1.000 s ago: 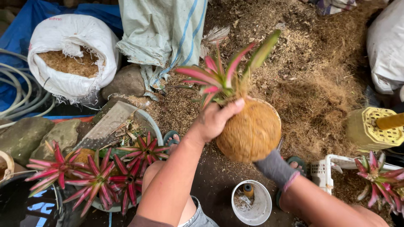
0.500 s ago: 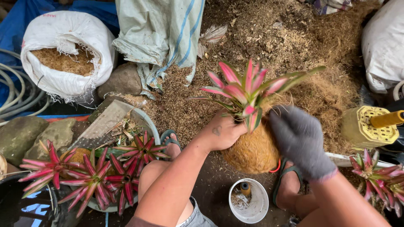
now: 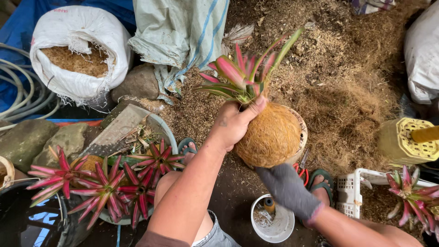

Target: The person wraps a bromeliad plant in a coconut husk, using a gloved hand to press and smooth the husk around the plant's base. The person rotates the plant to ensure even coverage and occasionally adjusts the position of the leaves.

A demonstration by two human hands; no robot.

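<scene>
My bare left hand [image 3: 235,121] grips the top of a round brown fibre ball [image 3: 270,137], right at the base of a pink-and-green spiky plant [image 3: 242,75] rooted in it. My right hand [image 3: 286,187], in a dark grey glove, cups the ball from below. The ball is held above a pale round bowl [image 3: 302,130], whose rim shows behind it. The plant leans up and to the right.
A heap of loose brown fibre [image 3: 347,91] covers the ground ahead. At left stand a white sack of fibre [image 3: 77,50] and a basin of similar plants [image 3: 114,183]. Below are a small white cup [image 3: 274,224] and red-handled scissors [image 3: 299,167]; at right, a white basket [image 3: 356,187] and a yellow perforated object [image 3: 404,142].
My gloved right hand has slid from the side of the ball to underneath it. The plant's leaves now point further up and right. My left hand keeps its grip.
</scene>
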